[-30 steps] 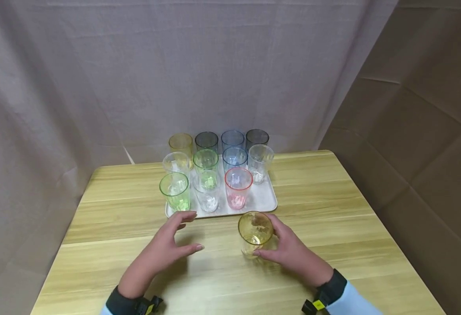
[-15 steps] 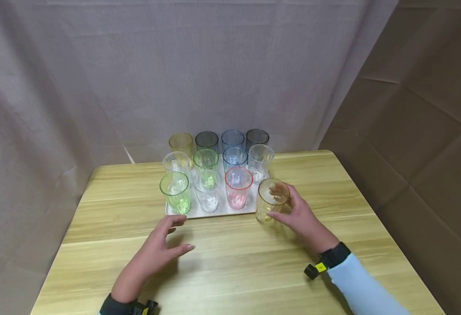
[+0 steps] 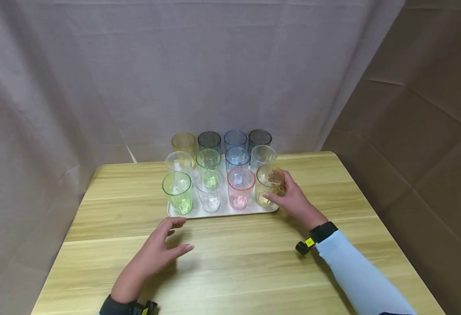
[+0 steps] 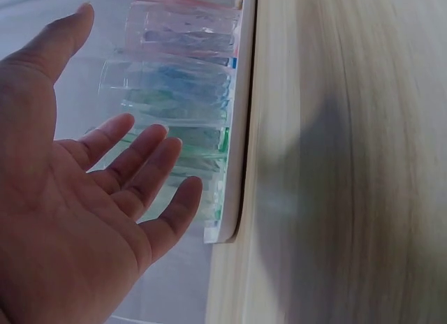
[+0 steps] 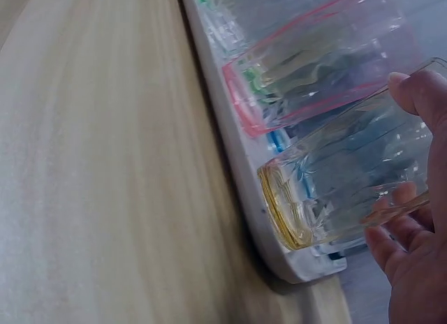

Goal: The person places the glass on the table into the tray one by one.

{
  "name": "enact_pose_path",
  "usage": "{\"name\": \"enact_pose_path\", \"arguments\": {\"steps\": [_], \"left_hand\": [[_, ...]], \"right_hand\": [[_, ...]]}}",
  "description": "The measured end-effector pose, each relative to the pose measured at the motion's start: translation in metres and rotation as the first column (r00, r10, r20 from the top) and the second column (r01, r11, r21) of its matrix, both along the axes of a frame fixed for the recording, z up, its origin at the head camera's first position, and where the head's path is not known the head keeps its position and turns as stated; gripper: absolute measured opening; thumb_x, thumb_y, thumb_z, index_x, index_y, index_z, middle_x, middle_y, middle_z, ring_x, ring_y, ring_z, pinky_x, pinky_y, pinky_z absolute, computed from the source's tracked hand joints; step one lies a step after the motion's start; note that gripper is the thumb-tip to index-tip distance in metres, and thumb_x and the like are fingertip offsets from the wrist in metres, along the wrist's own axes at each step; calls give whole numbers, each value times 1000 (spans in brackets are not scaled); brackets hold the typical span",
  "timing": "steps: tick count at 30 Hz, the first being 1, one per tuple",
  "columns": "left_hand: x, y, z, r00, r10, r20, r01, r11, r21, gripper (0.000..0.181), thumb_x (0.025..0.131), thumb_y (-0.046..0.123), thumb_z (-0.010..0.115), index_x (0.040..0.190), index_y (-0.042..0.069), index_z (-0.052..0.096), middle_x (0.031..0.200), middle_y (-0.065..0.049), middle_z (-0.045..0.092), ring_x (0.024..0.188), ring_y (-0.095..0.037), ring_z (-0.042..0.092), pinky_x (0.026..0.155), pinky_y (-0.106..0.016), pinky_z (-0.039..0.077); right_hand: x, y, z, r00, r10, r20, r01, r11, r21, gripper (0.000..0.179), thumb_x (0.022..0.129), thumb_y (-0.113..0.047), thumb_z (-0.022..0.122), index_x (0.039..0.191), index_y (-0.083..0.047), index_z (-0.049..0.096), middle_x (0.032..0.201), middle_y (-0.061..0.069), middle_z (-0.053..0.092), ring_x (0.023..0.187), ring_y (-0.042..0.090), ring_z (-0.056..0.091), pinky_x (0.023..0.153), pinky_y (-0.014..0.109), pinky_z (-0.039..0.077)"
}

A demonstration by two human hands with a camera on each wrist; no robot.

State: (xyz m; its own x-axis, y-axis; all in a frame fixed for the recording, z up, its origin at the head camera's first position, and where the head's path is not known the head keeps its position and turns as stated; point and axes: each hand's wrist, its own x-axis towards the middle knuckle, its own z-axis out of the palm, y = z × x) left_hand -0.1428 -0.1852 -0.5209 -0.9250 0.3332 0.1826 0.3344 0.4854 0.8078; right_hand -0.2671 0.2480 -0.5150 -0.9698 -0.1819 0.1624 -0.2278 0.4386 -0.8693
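In the head view my right hand (image 3: 293, 202) holds an amber drinking glass (image 3: 260, 187) upright at the front right corner of a white tray (image 3: 230, 213). Thumb and fingers lie on opposite sides of the glass, and in the right wrist view its yellowish base (image 5: 283, 209) is at the tray's surface. Beside it stands a pink glass with a red rim (image 3: 240, 188). My left hand (image 3: 159, 248) hovers before the tray's front left with fingers spread, holding nothing. Nearest to it is a light green glass (image 3: 180, 197).
Several more glasses stand in rows on the tray: clear (image 3: 209, 200), green (image 3: 208, 159), blue (image 3: 237, 158), grey (image 3: 209, 140) and another amber glass (image 3: 183, 142). The wooden table (image 3: 230, 271) extends forward of the tray. A grey cloth (image 3: 214, 70) hangs behind.
My right hand has carried the amber glass away from me and rightward, from above the table to the tray's front right corner. My left hand has drawn back slightly to the left.
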Motion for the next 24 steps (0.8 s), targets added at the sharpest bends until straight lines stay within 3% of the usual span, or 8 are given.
{"name": "enact_pose_path", "arguments": {"steps": [5, 11, 15, 24], "left_hand": [[1, 1, -1, 1000, 11, 16, -11, 1000, 0, 75, 84, 46, 84, 144, 12, 53, 142, -5, 56, 133, -25, 51, 109, -53, 46], [1, 1, -1, 1000, 16, 16, -16, 1000, -3, 77, 84, 43, 85, 145, 7, 53, 143, -10, 57, 132, -26, 52, 109, -54, 46], [0, 0, 0, 1000, 20, 9, -20, 1000, -14, 78, 84, 43, 85, 145, 7, 53, 142, -6, 56, 132, -25, 52, 109, -53, 46], [-5, -5, 4, 999, 39, -9, -39, 998, -54, 72, 87, 39, 84, 144, 8, 53, 142, -10, 57, 132, -27, 52, 109, -54, 46]], "right_hand": [[1, -2, -2, 1000, 0, 9, 1, 1000, -17, 89, 90, -29, 83, 159, -9, 31, 152, 17, 48, 144, 31, 38, 123, 55, 25], [0, -1, -4, 1000, 0, -1, 0, 1000, -23, 89, 89, -29, 84, 159, -10, 32, 152, 15, 49, 144, 29, 38, 123, 55, 24], [0, -1, -5, 1000, 2, -10, -2, 1000, -25, 88, 89, -27, 83, 159, -10, 32, 151, 15, 50, 144, 28, 39, 123, 55, 25], [7, 7, -5, 1000, -16, -1, 16, 999, 51, 101, 86, -40, 84, 163, -12, 24, 154, 17, 46, 143, 34, 38, 120, 57, 30]]}}
